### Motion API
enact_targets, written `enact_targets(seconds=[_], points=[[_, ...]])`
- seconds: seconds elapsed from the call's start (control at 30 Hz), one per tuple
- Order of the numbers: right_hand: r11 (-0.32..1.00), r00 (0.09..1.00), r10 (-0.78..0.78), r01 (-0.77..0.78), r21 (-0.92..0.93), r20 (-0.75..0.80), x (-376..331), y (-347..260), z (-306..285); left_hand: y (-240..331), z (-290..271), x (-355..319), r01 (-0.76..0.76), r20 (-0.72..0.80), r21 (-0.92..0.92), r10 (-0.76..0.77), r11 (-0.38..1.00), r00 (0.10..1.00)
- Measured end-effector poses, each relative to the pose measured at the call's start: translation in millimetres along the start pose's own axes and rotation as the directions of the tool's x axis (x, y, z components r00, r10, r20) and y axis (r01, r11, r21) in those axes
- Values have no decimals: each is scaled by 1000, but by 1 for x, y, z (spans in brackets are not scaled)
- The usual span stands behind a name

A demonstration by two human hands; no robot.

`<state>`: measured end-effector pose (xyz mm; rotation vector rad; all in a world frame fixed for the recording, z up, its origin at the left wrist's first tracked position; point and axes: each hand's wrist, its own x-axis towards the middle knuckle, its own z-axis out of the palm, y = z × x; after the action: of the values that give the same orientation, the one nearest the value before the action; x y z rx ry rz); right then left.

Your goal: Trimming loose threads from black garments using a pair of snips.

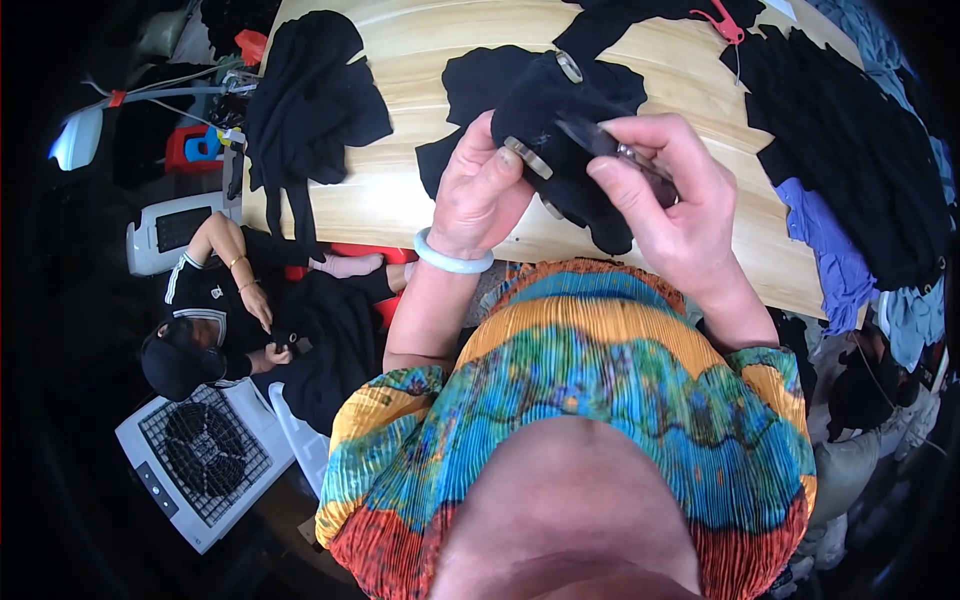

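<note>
My left hand (478, 195) is closed on a black knit garment (540, 100), its thumb beside a large tan-and-brown button (528, 157) on the cloth. A second button (569, 66) shows higher up on the black fabric, and part of another (552, 208) lies below my thumb. Closed in my right hand (680, 200) is a pair of thread snips (590, 137), dark blades pointing left over the cloth. Near the blade tips, a pale tuft of loose thread (543, 135) seems to lie on the fabric. My fingers cover most of the snips' handle.
Black garments lie at the left (310, 100) and right (840, 150) of the wooden table (400, 60). A purple cloth (825, 250) hangs over its right edge. Red-handled scissors (722, 22) lie far right. At lower left sits another person (205, 300), handling dark cloth beside a fan unit (205, 460).
</note>
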<state>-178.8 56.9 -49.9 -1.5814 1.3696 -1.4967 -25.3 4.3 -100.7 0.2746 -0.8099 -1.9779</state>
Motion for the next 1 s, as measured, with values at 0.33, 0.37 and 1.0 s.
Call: enact_targets(seconds=[0.33, 0.37, 1.0], points=[[996, 994, 23, -14, -90, 103, -4, -4, -5, 8, -1, 0, -135, 54, 248, 125, 959, 991], [996, 994, 18, -8, -85, 112, -4, -4, -5, 8, -2, -1, -136, 53, 249, 127, 959, 991], [999, 988, -33, 39, -36, 148, -1, 1, -3, 4, -1, 2, -106, 94, 205, 88, 973, 992]])
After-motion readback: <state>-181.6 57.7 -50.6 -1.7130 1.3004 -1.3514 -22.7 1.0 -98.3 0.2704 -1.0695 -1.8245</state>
